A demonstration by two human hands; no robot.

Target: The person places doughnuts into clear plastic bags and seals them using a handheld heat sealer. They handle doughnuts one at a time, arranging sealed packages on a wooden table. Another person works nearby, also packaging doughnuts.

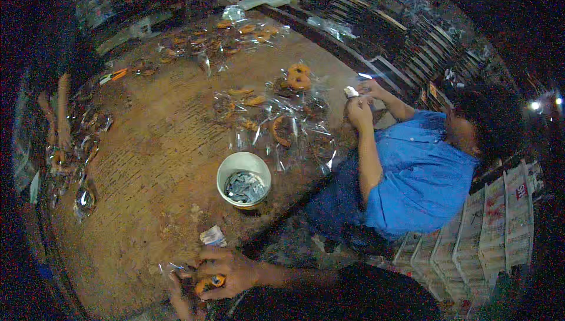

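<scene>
At the near edge of the table, my right hand (232, 271) is closed round a small orange round piece (203, 287) with a dark centre. Close beside it on the left, my left hand (181, 298) is only partly in view, its fingers bent in toward the piece. Shiny clear plastic (172, 267) shows at the left fingertips, apparently a small bag. Just beyond my right hand lies a small white and blue packet (213, 236). Farther off stands a white bucket (268, 175) with many small silvery pieces (246, 187) inside.
Bagged orange curved pieces (281, 129) lie heaped beyond the bucket, with more (247, 29) at the far end. Orange-handled pliers (113, 75) rest at the far left. A co-worker in a blue shirt (421, 174) sits at the right; another person's arms (62, 115) reach in from the left.
</scene>
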